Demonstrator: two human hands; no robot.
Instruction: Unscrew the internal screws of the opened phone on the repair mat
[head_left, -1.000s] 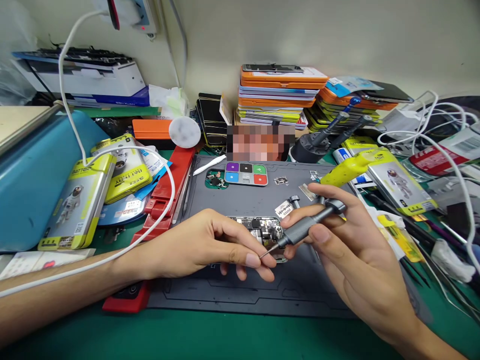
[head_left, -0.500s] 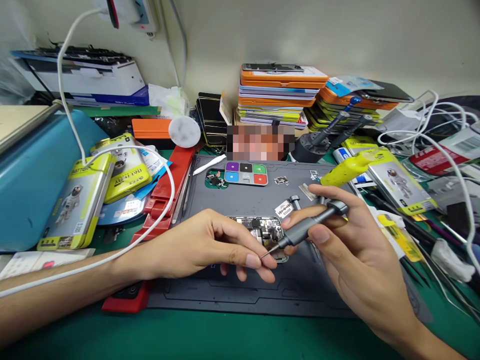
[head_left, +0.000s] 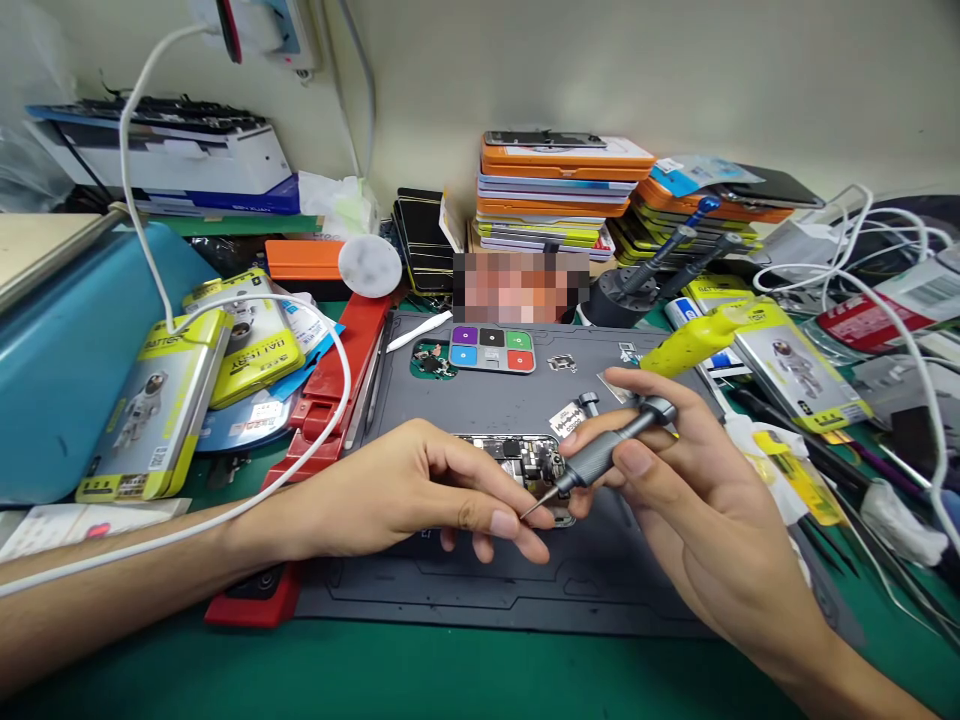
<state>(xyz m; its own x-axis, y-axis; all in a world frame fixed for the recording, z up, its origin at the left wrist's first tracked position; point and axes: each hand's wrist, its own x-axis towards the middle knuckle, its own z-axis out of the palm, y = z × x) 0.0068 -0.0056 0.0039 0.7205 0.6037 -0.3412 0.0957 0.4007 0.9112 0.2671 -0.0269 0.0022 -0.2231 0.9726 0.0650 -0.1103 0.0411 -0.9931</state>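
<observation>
My right hand (head_left: 705, 510) holds a grey precision screwdriver (head_left: 600, 462), its cap resting against the index finger and thumb and fingers around the barrel. The thin shaft slants down and left to the fingertips of my left hand (head_left: 450, 490). There, thumb and index finger are pinched together at the screwdriver's tip; anything tiny between them is hidden. Below and behind the hands lies an opened phone (head_left: 536, 455) with bare circuit parts showing, partly covered by my fingers. It rests on a dark grey work mat (head_left: 465, 590). A razor blade (head_left: 568, 418) lies just beyond the phone.
A colour-blocked tray (head_left: 491, 350) sits at the back of the mat. Behind it stand a screwdriver holder (head_left: 619, 295) and stacked orange boxes (head_left: 562, 160). Battery packs (head_left: 150, 400) and a red clamp-like tool (head_left: 322, 390) are left. A white cable (head_left: 341, 400) crosses over my left forearm.
My right hand and the screwdriver have shifted slightly left, and the screwdriver's cap sits a little nearer the middle. My left hand stays almost still, pinched at the tip.
</observation>
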